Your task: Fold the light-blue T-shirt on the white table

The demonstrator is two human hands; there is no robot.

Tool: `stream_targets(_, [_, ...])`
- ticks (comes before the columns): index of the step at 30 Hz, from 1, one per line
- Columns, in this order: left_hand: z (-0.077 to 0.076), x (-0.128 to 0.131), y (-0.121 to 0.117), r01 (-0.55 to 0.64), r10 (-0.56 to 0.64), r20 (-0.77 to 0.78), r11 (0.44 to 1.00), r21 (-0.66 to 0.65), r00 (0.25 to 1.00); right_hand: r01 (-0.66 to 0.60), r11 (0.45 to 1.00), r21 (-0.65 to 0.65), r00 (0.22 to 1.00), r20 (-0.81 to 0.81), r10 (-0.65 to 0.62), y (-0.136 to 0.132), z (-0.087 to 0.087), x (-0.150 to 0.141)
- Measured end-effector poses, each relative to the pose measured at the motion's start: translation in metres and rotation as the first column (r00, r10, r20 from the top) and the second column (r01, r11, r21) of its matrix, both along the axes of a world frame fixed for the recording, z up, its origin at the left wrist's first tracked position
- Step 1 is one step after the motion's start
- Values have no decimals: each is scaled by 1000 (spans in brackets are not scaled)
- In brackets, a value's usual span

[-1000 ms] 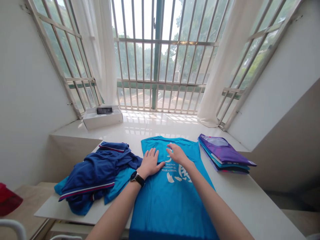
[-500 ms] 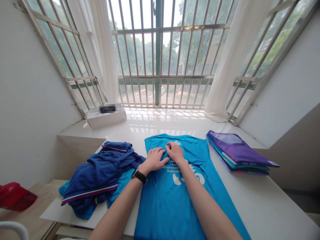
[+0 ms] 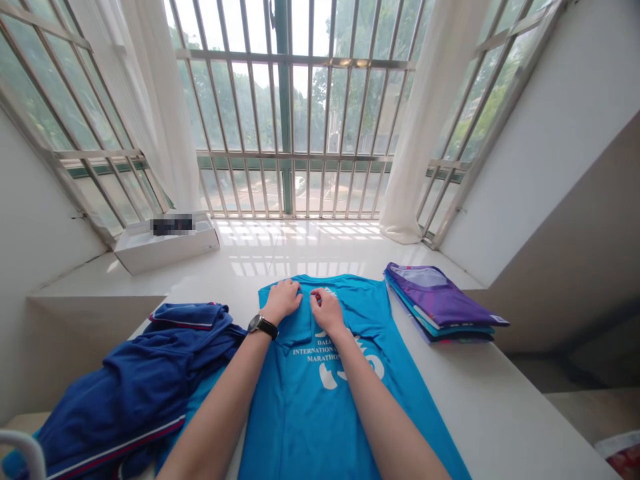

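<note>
A bright blue T-shirt [image 3: 310, 413] with white printing lies spread out, its neckline toward the window. My left hand [image 3: 283, 300], with a black-strapped watch [image 3: 263, 325] at the wrist, rests palm down near the shirt's upper left shoulder, its fingers slightly bent over the fabric. Close beside it, my right hand [image 3: 329, 312] is curled, thumb and fingers pinched at the cloth above the lettering. A small reddish spot shows between those fingers, too small to name. Creases run across the shirt around both hands.
At left lies a rumpled heap of dark blue clothing [image 3: 125, 373] with striped trim. A stack of folded clothes [image 3: 440, 300], purple on top, sits at right. A white box [image 3: 170, 250] stands on the sill beneath the barred window [image 3: 300, 107]. White curtains [image 3: 405, 153] hang at both sides.
The view has swung right. My left hand has moved up and left across the shirt, away from the lettering, and its fingers have drawn in. My right hand remains curled over the shirt's upper part.
</note>
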State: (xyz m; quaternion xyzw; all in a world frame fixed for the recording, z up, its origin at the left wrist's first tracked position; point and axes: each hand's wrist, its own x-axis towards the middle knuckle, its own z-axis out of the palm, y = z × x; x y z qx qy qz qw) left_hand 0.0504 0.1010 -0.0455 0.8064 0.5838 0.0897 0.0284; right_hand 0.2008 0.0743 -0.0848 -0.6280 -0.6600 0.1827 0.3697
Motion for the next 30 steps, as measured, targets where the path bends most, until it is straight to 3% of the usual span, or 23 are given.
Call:
stream_targets(14, [1, -9, 16, 143, -136, 135, 989, -48, 981, 9, 1000, 24, 995, -104, -7, -1, -1, -1])
stream_targets(20, [12, -12, 19, 266, -220, 461, 963, -36, 860, 1, 1000, -30, 995, -98, -4, -5, 6, -1])
stream_targets(25, [10, -11, 20, 218, -154, 521, 974, -64, 840, -120, 993, -18, 993, -19, 119, -4, 7, -1])
stream_targets(30, [7, -13, 22, 189, -123, 530, 979, -71, 839, -245, 969, 16, 966, -82, 246, -4, 7, 1])
